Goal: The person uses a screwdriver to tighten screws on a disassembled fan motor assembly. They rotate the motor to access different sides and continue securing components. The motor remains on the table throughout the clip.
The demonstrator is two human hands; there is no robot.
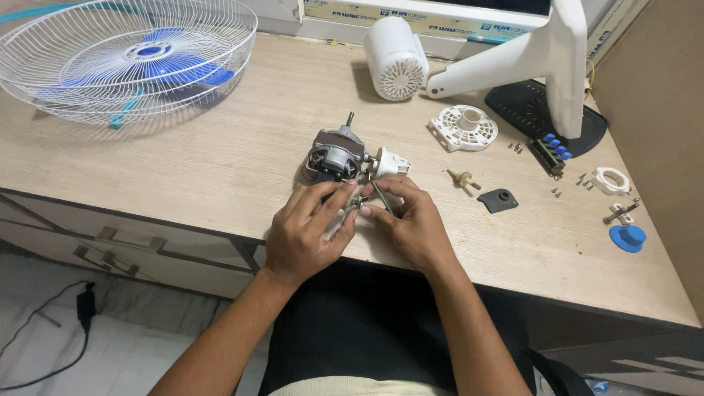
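A: Item one, nearest, lower centre of the frame?

B: Left hand [304, 231] and right hand [411, 220], fingers of both closed on small metal fittings and a thin green wire [381, 198] at the near end of the fan motor [337, 158]. The motor lay on the tabletop [220, 169], centre of the frame, touching the fingertips.

A: Stage of work?

B: By my judgement, well into strip-down: motor out of its housing, wiring in hand.

A: Middle right?

B: Loose parts, laid apart: brass spindle [463, 179], dark plate [498, 200], screws [516, 147], blue knob [628, 237], white ring [611, 180], blue-keyed switch block [551, 150], white vented cover [463, 127].

A: Far edge?

B: White motor housing [396, 59], top centre; stand neck [543, 59], upper right; grille with blue blade [125, 59], upper left. All detached from the motor.
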